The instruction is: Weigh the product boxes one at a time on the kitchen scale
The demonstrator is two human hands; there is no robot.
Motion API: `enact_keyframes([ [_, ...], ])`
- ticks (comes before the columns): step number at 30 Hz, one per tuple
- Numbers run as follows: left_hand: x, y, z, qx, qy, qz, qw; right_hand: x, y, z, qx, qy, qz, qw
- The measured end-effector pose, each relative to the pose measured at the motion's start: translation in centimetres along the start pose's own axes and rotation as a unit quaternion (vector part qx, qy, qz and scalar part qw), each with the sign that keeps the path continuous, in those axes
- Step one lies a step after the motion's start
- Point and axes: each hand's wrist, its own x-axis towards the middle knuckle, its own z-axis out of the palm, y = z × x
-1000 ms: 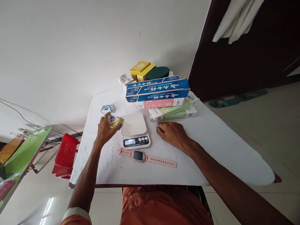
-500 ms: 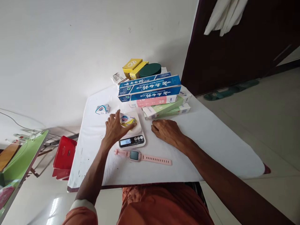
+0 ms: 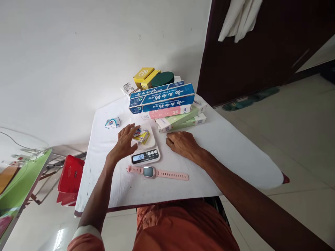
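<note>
Left hand (image 3: 125, 141), fingers spread, lies just left of the small soap box (image 3: 141, 135) on the kitchen scale (image 3: 145, 156); fingertips apparently touching it.

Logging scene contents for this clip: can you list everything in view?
scale: 1, white, mid-table, display lit
small soap box: 1, yellow and white, on scale
watch: 1, pink, in front of scale
second soap box: 1, white and blue, left of scale
long boxes: several, blue, pink, green, stacked behind scale
yellow boxes: 2, far edge
round tin: 1, dark green, far edge
table: 1, white
stool: 1, red, floor left
left hand: open, fingers at small soap box
right hand: resting on table
</note>
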Motion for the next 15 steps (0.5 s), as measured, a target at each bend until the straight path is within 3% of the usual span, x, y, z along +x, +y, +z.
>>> enact_keyframes([
  [10,1.5,0.2,-1.5,0.027,-0.014,0.006,1.0,0.0,0.3,0.3,0.008,0.018,-0.015,1.0],
  [12,1.5,0.5,-1.6,0.025,-0.001,0.004,1.0,-0.1,0.5,0.2,0.029,0.064,-0.032,0.997],
  [15,1.1,1.8,-1.8,0.019,0.033,0.022,0.999,-0.5,1.2,-0.6,0.099,0.212,-0.054,0.971],
])
